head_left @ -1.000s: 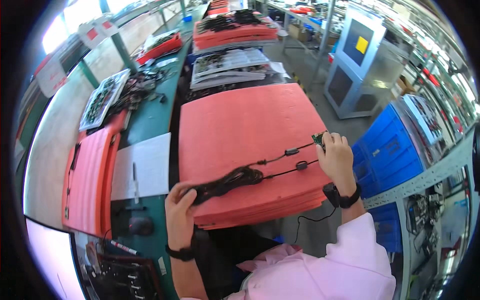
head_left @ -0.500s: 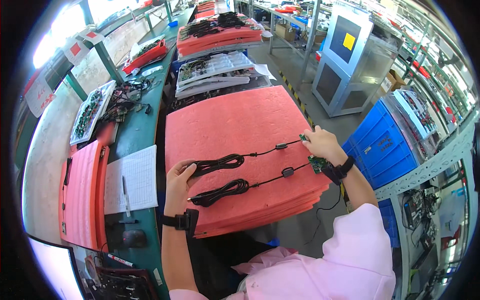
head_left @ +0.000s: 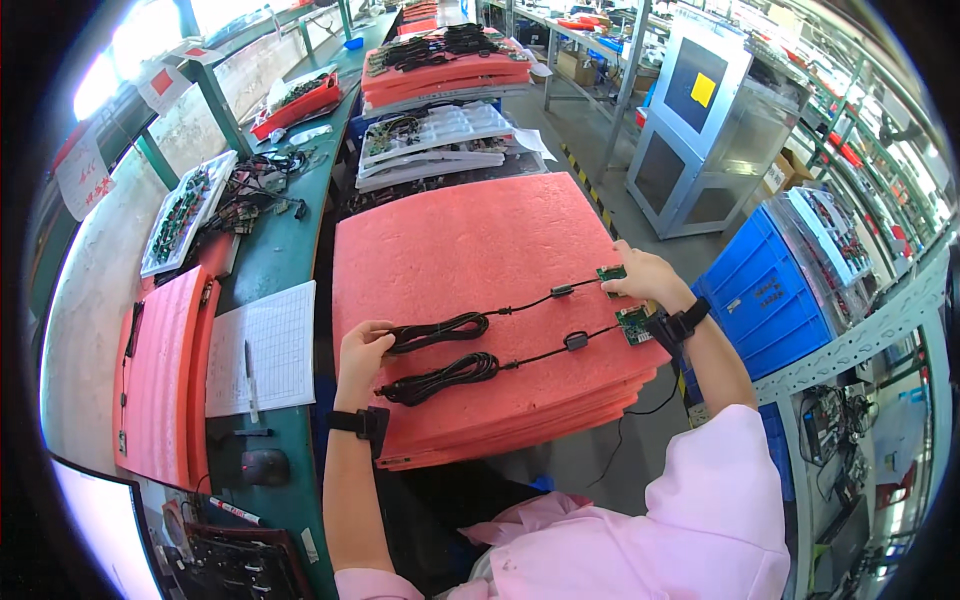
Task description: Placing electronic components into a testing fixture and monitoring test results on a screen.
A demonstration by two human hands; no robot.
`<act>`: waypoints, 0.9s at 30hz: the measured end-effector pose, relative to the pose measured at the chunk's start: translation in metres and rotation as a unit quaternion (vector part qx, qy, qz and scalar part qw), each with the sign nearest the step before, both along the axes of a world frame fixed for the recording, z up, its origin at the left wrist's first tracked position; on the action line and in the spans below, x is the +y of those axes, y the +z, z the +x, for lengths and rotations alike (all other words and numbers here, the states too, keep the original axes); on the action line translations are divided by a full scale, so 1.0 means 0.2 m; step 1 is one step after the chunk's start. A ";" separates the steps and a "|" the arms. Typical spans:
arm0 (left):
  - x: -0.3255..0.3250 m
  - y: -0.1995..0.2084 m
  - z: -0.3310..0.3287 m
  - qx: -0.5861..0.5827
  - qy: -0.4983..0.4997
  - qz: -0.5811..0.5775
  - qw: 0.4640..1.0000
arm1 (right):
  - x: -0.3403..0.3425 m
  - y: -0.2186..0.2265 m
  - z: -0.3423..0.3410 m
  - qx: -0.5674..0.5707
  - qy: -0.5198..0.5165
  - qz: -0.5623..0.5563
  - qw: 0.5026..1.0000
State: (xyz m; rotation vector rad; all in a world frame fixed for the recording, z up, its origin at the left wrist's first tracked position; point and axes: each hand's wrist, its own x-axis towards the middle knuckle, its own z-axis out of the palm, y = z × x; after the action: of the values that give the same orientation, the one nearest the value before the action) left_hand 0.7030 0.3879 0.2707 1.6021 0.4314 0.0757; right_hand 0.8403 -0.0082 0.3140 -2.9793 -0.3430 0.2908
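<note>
Two black coiled cables lie side by side on a stack of pink foam sheets, the upper cable and the lower cable. Each runs right through a small black cylinder to a green circuit board. My left hand pinches the left end of the upper coil between thumb and fingers. At the other end, my right hand has its fingers spread around the upper circuit board, the thumb at its lower edge. The lower circuit board rests just below, beside my right wrist.
On the green bench at left are a paper form with a pen, a mouse and more pink foam. Trays and foam stacks with cables stand beyond. A blue crate and a metal cabinet are at right.
My right hand's fingers have spread apart and shifted slightly up, showing more of the upper board. The lower coil's left end lies a little higher. My left hand stays at the upper coil.
</note>
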 end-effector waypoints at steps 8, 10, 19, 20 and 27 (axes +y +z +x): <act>0.03 0.02 -0.08 0.009 0.016 0.103 0.994 | -0.03 -0.02 0.06 0.048 0.059 0.022 0.997; 0.05 0.04 -0.13 -0.004 0.029 0.139 0.990 | -0.02 -0.01 0.05 0.053 0.062 0.024 0.996; 0.00 0.13 -0.43 -0.054 0.036 0.061 0.996 | -0.01 -0.04 0.00 -0.035 0.056 0.011 0.998; -0.01 0.13 -0.48 -0.057 0.043 0.053 0.996 | 0.00 -0.04 -0.01 -0.057 0.054 0.007 0.997; -0.10 0.03 -0.78 -0.098 0.089 -0.067 0.989 | -0.08 -0.06 0.07 0.022 0.042 0.022 0.999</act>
State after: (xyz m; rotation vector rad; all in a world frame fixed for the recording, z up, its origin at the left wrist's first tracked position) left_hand 0.5473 0.3676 0.2768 1.4064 0.4160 0.3311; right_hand 0.8539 -0.0251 0.3027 -2.9142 -0.4635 0.3529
